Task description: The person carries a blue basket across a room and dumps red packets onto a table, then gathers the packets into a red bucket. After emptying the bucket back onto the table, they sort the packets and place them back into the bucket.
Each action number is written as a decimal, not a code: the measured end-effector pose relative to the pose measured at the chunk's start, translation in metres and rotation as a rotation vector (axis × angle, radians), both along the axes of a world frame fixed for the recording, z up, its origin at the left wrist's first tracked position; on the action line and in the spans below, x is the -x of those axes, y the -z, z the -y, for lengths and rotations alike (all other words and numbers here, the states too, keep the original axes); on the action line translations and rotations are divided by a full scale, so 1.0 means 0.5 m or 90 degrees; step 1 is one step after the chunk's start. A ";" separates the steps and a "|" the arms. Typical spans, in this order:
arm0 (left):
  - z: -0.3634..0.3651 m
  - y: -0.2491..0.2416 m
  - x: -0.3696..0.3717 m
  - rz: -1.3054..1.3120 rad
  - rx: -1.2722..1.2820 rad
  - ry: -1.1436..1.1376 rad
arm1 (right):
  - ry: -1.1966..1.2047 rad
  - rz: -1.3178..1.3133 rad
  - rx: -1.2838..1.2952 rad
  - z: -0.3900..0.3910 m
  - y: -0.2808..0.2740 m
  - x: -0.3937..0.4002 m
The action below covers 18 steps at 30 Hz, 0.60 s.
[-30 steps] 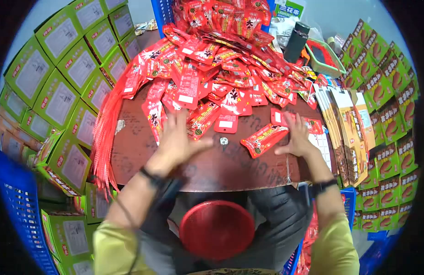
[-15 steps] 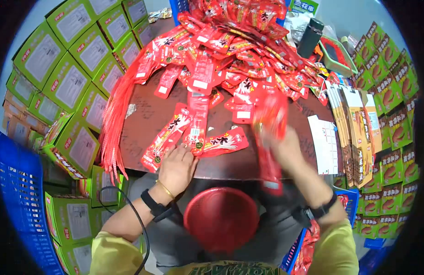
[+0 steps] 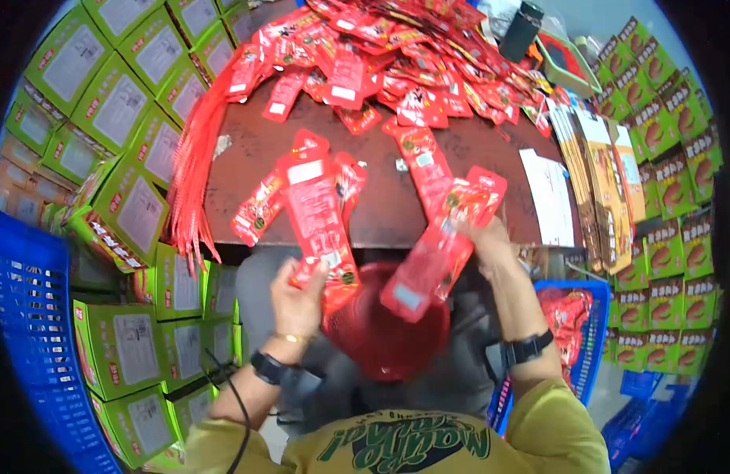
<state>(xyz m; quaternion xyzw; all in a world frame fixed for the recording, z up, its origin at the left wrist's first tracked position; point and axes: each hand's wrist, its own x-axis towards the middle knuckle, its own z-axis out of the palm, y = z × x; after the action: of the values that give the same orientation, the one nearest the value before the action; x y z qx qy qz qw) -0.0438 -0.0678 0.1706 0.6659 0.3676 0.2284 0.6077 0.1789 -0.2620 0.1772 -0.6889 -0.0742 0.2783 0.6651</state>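
Note:
My left hand (image 3: 298,299) is closed on the lower end of several red packets (image 3: 316,207), which fan out over the table's front edge. On the right, my right hand (image 3: 485,241) grips another bunch of red packets (image 3: 440,245), partly over the table and partly hanging above the red basket (image 3: 393,359) between my legs. The two bunches are apart from each other. A large heap of red packets (image 3: 412,55) covers the back of the brown table (image 3: 254,178).
Red strings (image 3: 199,174) hang over the table's left edge. Green boxes (image 3: 116,103) are stacked at left. Flat cartons (image 3: 590,182) and a white sheet (image 3: 548,197) lie at right. A blue crate (image 3: 598,316) with red packets stands low right; a dark bottle (image 3: 521,31) stands behind.
My left hand has lifted packets from the table and moved toward me. My right hand's packets now slant over the basket. The view has tilted down.

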 end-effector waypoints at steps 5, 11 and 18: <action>0.157 0.099 0.056 -0.259 -0.512 0.473 | -0.231 0.523 0.289 0.037 0.056 0.261; 0.139 0.211 0.067 -0.206 -0.271 0.966 | -0.662 0.353 0.649 0.000 0.122 0.252; -0.205 -0.088 -0.153 -0.187 -0.615 0.301 | -0.127 0.872 0.355 -0.264 -0.156 -0.171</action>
<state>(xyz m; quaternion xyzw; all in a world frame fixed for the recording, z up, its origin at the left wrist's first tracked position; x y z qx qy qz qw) 0.0327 0.0345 0.2147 0.9579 0.1427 0.1334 0.2106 0.2642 -0.1300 0.2551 -0.8415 -0.4607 -0.1455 0.2419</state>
